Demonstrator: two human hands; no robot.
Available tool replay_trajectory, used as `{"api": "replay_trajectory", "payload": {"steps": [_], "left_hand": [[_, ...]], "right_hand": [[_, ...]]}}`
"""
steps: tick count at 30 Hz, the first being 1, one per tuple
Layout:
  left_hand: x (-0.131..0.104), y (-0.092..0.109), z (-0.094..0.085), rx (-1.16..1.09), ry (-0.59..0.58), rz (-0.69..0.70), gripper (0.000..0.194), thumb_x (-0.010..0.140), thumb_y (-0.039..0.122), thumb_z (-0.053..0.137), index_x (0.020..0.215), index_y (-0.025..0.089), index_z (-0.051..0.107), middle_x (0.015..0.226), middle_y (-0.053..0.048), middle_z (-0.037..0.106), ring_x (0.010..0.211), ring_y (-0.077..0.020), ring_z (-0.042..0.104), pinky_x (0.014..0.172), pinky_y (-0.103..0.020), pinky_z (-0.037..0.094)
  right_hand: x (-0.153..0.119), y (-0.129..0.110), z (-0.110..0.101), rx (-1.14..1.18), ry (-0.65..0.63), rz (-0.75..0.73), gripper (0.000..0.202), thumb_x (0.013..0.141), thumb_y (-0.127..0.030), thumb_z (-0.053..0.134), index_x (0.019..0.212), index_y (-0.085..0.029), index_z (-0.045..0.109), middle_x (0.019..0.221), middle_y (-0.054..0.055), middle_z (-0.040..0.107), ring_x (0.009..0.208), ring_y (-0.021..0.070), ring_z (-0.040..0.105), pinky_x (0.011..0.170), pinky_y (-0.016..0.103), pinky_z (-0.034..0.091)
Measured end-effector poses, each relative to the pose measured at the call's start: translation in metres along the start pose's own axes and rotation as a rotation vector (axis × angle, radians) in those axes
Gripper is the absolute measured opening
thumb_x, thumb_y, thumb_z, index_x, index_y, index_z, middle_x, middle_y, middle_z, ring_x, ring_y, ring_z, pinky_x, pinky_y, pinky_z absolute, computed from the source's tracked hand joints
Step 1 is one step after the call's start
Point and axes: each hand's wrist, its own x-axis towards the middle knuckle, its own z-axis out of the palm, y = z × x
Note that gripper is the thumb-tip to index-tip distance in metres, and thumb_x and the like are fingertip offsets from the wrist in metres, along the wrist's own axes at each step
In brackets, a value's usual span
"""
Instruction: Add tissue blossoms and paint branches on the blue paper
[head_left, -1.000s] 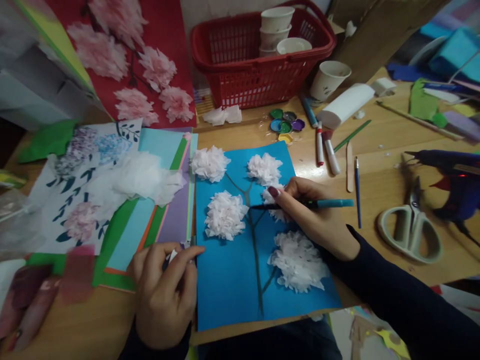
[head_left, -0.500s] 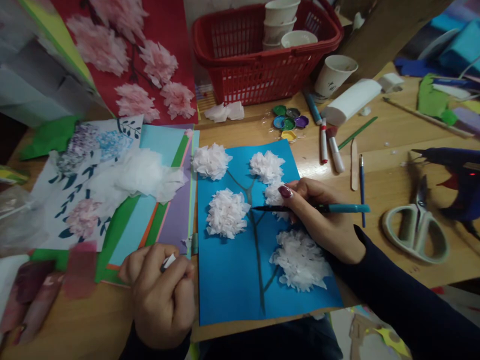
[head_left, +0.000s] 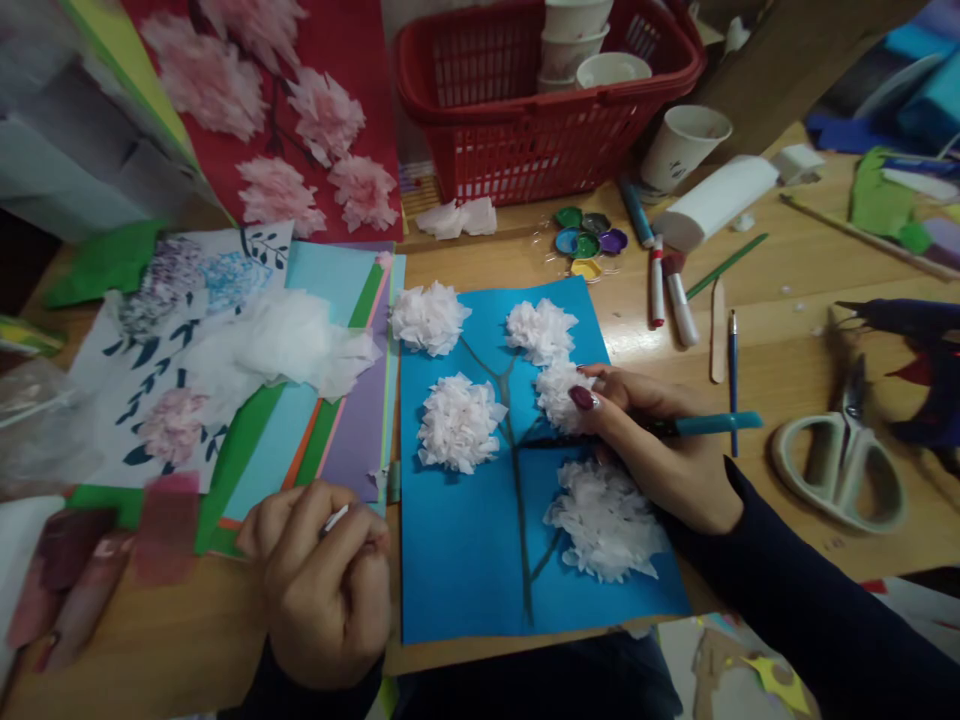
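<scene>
A blue paper sheet (head_left: pixel 465 540) lies on the wooden table in front of me, with a dark drawn branch and several white tissue-paper flowers (head_left: pixel 459 422) stuck on it. My right hand (head_left: pixel 660 450) grips a teal marker (head_left: pixel 712 424) and its dark tip rests on the blue sheet beside the branch, between two flowers. My left hand (head_left: pixel 322 585) rests at the sheet's left edge, fingers closed around a small white object (head_left: pixel 335 518), possibly the marker's cap.
Coloured paper sheets (head_left: pixel 330 400) and a loose white tissue wad (head_left: pixel 289 340) lie to the left. A red basket (head_left: pixel 540 110) with paper cups stands at the back. Paint pots (head_left: pixel 589 240), markers (head_left: pixel 671 290), scissors (head_left: pixel 844 460) and a glue gun (head_left: pixel 911 330) lie at the right.
My right hand has drawn the marker tip to the right along the sheet, from near the main stem toward the flower. My left hand has pulled back slightly from the sheet's edge.
</scene>
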Motion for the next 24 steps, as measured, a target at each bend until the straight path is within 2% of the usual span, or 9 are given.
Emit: {"api": "replay_trajectory", "payload": {"steps": [5,9,11,13,15,18,21,24], "left_hand": [[0.002,0.002,0.0,0.012,0.011,0.005,0.017,0.08,0.015,0.046,0.069,0.023,0.056,0.066,-0.005,0.054,0.073,-0.0245,0.045,0.071,-0.044,0.03],[0.002,0.003,0.002,0.019,0.015,-0.024,0.011,0.081,0.015,0.05,0.079,0.023,0.057,0.07,-0.006,0.058,0.077,-0.0256,0.047,0.074,-0.045,0.032],[0.002,0.004,0.003,0.012,0.022,-0.031,0.012,0.081,0.014,0.05,0.08,0.023,0.057,0.07,-0.005,0.058,0.077,-0.0251,0.047,0.074,-0.045,0.033],[0.003,0.005,0.003,0.005,0.033,-0.031,0.012,0.08,0.013,0.05,0.079,0.024,0.056,0.069,-0.005,0.058,0.076,-0.0251,0.047,0.074,-0.044,0.033],[0.002,0.005,0.003,0.005,0.049,-0.031,0.013,0.079,0.012,0.05,0.077,0.024,0.054,0.068,-0.004,0.058,0.077,-0.0254,0.047,0.074,-0.043,0.032],[0.001,0.004,0.003,0.002,0.064,-0.034,0.013,0.075,0.011,0.048,0.072,0.024,0.05,0.065,-0.003,0.055,0.075,-0.0247,0.047,0.073,-0.042,0.031],[0.0,0.003,0.002,-0.019,0.035,-0.041,0.012,0.071,0.012,0.043,0.066,0.023,0.043,0.062,-0.003,0.051,0.07,-0.0237,0.043,0.071,-0.041,0.029],[0.0,0.003,0.001,-0.03,0.005,-0.06,0.01,0.069,0.014,0.04,0.066,0.023,0.038,0.063,-0.003,0.048,0.069,-0.0236,0.041,0.07,-0.041,0.027]], "right_hand": [[-0.013,-0.006,-0.003,0.083,-0.052,0.017,0.042,0.088,-0.024,0.061,0.049,-0.021,0.047,0.041,-0.009,0.044,0.041,0.0079,0.04,0.106,0.046,0.038],[-0.038,-0.015,-0.004,0.097,0.177,0.052,0.035,0.09,-0.023,0.059,0.055,-0.022,0.052,0.048,-0.006,0.05,0.049,0.0116,0.046,0.101,0.044,0.043],[-0.046,-0.016,-0.003,0.053,0.235,0.06,0.031,0.09,-0.022,0.059,0.059,-0.023,0.053,0.051,-0.005,0.051,0.052,0.0126,0.048,0.097,0.04,0.044],[-0.05,-0.015,-0.001,0.016,0.211,0.072,0.031,0.09,-0.023,0.059,0.06,-0.023,0.052,0.054,-0.004,0.052,0.054,0.013,0.049,0.09,0.037,0.045],[-0.05,-0.013,0.002,0.006,0.163,0.102,0.03,0.09,-0.024,0.06,0.061,-0.022,0.052,0.056,-0.003,0.052,0.055,0.0128,0.049,0.074,0.032,0.046],[-0.046,-0.012,0.007,0.01,0.138,0.136,0.029,0.089,-0.026,0.06,0.062,-0.021,0.051,0.059,-0.003,0.05,0.054,0.0117,0.045,0.054,0.028,0.036],[-0.043,-0.013,0.009,-0.02,0.144,0.116,0.031,0.089,-0.026,0.061,0.061,-0.021,0.049,0.058,-0.003,0.048,0.055,0.0116,0.043,0.054,0.029,0.034],[-0.044,-0.015,0.007,-0.031,0.062,0.074,0.036,0.089,-0.023,0.061,0.057,-0.02,0.045,0.054,-0.004,0.046,0.054,0.0113,0.042,0.066,0.032,0.037]]}}
